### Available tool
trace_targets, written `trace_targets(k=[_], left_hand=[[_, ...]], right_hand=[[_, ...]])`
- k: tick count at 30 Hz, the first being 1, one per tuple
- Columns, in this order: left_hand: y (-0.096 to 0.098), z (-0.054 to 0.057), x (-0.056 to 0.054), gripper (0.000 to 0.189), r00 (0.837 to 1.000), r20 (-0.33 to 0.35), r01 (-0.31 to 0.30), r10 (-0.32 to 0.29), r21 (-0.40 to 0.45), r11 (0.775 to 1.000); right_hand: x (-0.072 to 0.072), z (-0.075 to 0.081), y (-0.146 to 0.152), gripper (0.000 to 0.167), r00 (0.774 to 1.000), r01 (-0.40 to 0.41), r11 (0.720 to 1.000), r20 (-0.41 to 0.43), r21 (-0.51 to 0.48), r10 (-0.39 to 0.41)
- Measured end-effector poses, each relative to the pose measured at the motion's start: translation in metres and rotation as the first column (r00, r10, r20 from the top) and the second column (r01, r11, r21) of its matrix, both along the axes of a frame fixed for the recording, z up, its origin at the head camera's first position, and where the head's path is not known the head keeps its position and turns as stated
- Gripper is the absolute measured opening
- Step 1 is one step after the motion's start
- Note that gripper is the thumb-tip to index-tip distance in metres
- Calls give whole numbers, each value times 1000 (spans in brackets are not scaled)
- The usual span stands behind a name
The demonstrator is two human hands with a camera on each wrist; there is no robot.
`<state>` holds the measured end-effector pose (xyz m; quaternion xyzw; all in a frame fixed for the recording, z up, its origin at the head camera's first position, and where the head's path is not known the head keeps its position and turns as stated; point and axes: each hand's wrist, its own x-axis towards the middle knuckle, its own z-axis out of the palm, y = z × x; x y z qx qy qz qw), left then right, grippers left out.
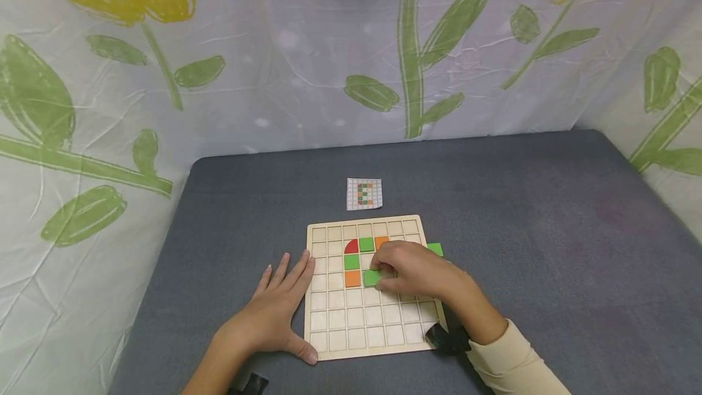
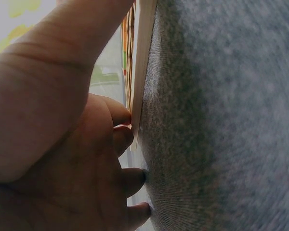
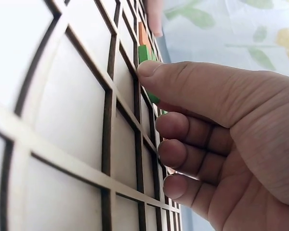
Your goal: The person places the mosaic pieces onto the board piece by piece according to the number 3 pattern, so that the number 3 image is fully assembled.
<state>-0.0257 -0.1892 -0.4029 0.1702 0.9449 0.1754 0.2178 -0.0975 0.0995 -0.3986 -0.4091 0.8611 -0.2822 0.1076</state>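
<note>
Dark grey tabletop spreads beneath. Nearest, I see the left hand, fingers straight and spread, touching the left edge of a wooden grid board. Farther in, the right hand pinches a green tile just right of an orange tile. It looks light, stiff and smooth; I'd grip opposite edges. Beyond are a printed card and flowered backdrop.

No text, number, brand or label is legible in any view. One graphic sign is noted: a printed grid diagram with red, green and orange cells, borne by the small paper card beyond the wooden grid board; finer detail is too small to read.
</note>
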Motion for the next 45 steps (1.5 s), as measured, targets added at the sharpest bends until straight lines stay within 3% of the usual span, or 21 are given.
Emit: trace_targets(k=[15, 26, 31, 35, 39, 45], left_hand=[[-1, 1, 0, 158, 1000, 14, 4, -5, 16, 1000], [-2, 3, 0, 158, 1000, 10, 3, -3, 17, 1000], [-2, 3, 2, 157, 1000, 7, 9, -9, 38, 999], [-1, 3, 2, 156, 1000, 9, 9, -10, 47, 999], [-2, 3, 2, 156, 1000, 9, 13, -13, 38, 999], [-3, 4, 2, 156, 1000, 12, 13, -14, 40, 999]], right_hand=[[-1, -1, -1, 14, 1000, 15, 1000, 15, -4, -15], [7, 0, 1, 11, 998, 5, 1000, -60, -19, -6], [6, 4, 25, 16, 997, 42, 999, -58, -30, -43], [-1, 13, 55, 19, 987, 150, 988, -60, 21, -149], [-8, 18, 84, 23, 970, 240, 967, 12, 82, -242], [-13, 14, 100, 25, 965, 246, 962, 59, 116, -254]])
